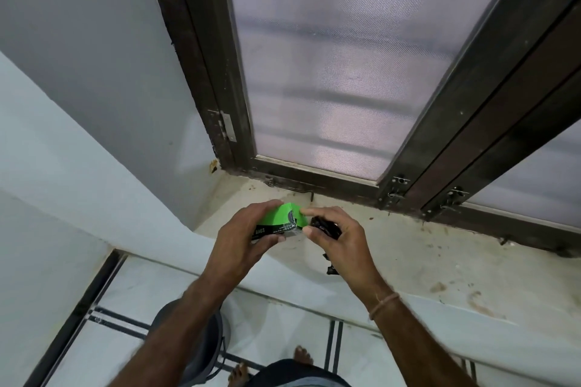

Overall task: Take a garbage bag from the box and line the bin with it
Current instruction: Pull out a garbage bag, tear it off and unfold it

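Stained window ledge (408, 248) mid-frame, screened window (330, 72) above, tiled floor (119, 302) below. Left hand (242, 236) gripping green box (283, 220); right hand (336, 239) clutching black bag (327, 226). Grey bin (201, 342) lower centre, mostly hidden behind forearm.

A single wide-angle view from the person's head looks forward and steeply down, close over both forearms, which rise from the bottom edge toward the frame's centre. The stained pale stone window sill (408, 261) crosses the middle right, near the lens. The dark brown metal-framed mesh window (330, 72) fills the upper centre and right, its lines bowed by the lens. The white tiled floor with black stripes (132, 292) lies at the lower left, farther below. No second view exists, so nothing is shared.
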